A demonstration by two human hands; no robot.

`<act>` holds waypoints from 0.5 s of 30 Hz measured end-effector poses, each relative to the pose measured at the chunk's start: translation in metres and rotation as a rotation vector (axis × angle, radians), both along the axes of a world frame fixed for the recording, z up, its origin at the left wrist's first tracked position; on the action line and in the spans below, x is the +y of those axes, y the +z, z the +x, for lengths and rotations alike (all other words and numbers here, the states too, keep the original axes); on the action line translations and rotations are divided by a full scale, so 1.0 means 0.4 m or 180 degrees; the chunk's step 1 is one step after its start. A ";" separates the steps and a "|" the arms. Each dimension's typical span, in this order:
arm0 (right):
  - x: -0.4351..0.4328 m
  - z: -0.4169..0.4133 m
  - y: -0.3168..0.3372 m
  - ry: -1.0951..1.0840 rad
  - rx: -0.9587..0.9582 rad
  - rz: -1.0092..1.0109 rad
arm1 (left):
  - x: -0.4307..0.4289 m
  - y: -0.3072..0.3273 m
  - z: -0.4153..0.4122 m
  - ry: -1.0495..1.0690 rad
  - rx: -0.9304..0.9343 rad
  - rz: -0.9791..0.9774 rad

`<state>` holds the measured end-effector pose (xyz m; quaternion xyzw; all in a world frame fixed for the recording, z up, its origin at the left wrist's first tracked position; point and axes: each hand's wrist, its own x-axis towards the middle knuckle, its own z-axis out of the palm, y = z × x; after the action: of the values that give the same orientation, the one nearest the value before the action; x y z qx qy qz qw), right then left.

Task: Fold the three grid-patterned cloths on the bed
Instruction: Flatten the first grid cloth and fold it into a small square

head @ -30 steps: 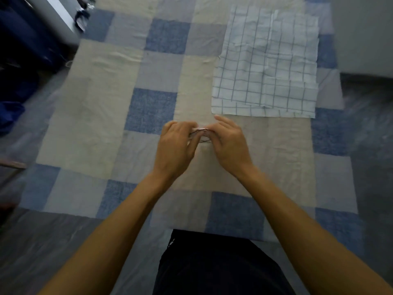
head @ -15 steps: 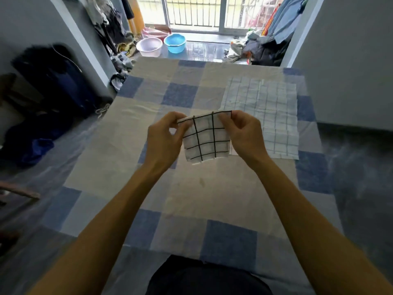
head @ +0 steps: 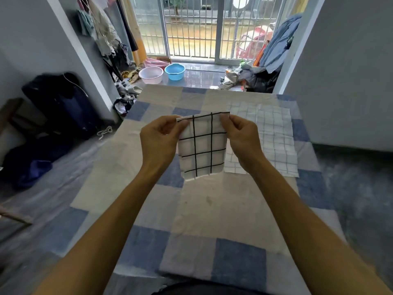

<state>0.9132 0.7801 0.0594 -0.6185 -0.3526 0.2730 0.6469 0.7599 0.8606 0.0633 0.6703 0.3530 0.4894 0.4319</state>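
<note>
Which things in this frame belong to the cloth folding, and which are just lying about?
Job: black-grid cloth, pinched at its top corners by the left hand and right hand; blue-grid cloth spread flat on the bed.

Lying about: pale pink basin, blue basin, dark bundle by the wall, clothes heap near the door.

Daylight from barred glass doors (head: 204, 26), dim soft-focus room, wide-angle edge bending

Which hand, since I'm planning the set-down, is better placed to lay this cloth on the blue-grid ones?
Probably right: right hand pinches the black-grid cloth nearest the blue-grid cloths; left hand is farther.
</note>
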 end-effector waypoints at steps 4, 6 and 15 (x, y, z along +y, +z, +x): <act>0.035 -0.050 0.027 0.0014 -0.0020 0.0019 | 0.042 0.032 -0.052 -0.0113 -0.0060 -0.0076; 0.055 -0.082 0.041 -0.0008 -0.0010 0.0044 | 0.068 0.046 -0.088 -0.0096 -0.0065 -0.0060; 0.136 -0.253 0.055 -0.0214 -0.0646 -0.0101 | 0.183 0.063 -0.255 -0.0140 0.0776 0.0862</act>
<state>0.8119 0.8347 0.0815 -0.6647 -0.3909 0.1927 0.6068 0.6578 0.9340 0.0886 0.7842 0.3189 0.4380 0.3024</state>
